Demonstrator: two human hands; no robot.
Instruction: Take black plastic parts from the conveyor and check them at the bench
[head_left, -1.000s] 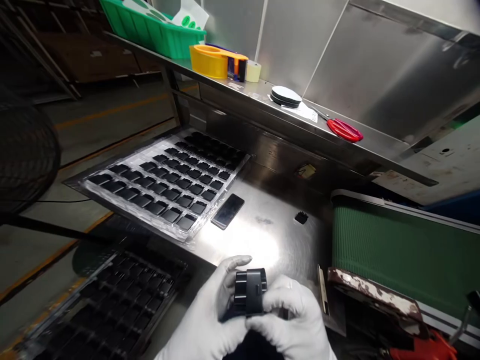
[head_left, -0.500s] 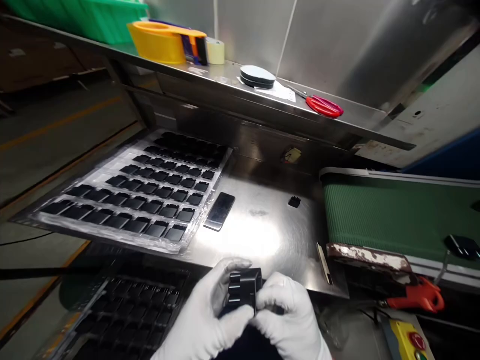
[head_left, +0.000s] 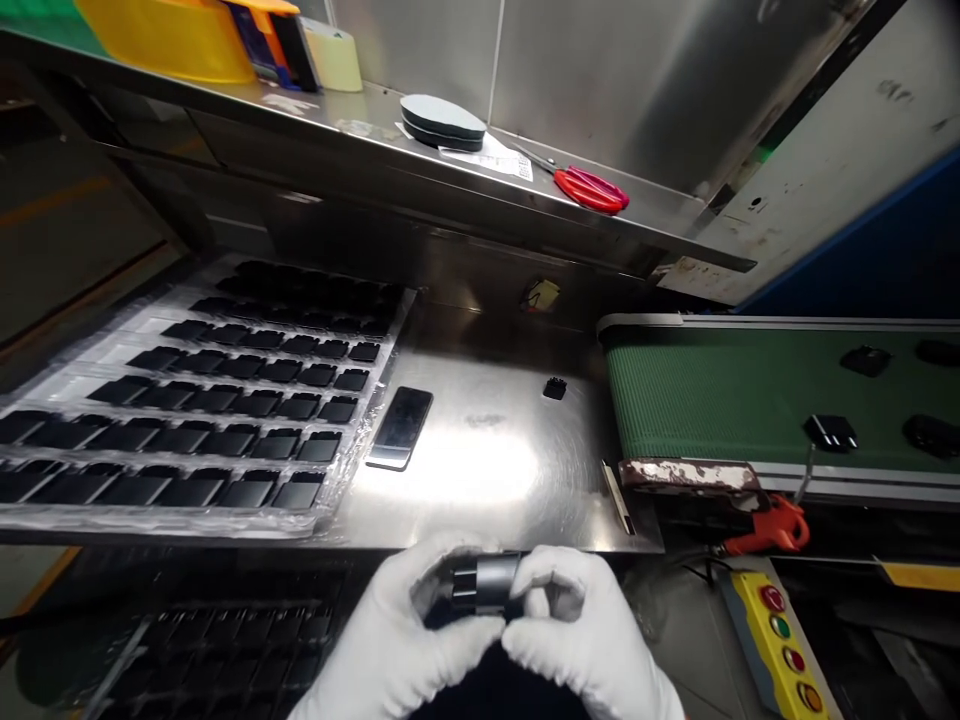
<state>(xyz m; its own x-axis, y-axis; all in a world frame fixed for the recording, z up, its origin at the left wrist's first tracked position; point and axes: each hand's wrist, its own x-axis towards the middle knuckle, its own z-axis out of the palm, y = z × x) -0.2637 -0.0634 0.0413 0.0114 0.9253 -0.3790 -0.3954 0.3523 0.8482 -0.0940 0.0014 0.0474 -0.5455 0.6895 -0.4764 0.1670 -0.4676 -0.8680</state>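
Note:
Both hands wear white gloves and are at the bottom centre, in front of the steel table's near edge. My left hand [head_left: 409, 625] is closed round the left side of a black plastic part [head_left: 487, 583], thumb below it. On the part's right side, my right hand [head_left: 581, 620] grips with curled fingers. The part has slots or ribs on its left end and a smooth face on the right. A small black piece [head_left: 555, 388] lies on the steel table [head_left: 480, 450], with a phone [head_left: 401, 428] to the left and a pen-like tool [head_left: 618, 497] to the right.
A tray [head_left: 322, 520] of black parts covers the table's left side. On the right, a green conveyor [head_left: 705, 390] carries several black parts. Red scissors [head_left: 592, 190] and round pads [head_left: 442, 120] lie on the shelf above. A yellow button box [head_left: 780, 640] stands at lower right.
The view has swung to the right, bringing more of the conveyor and its black parts into sight. The black part in my hands has been turned, showing a smooth grey-lit face.

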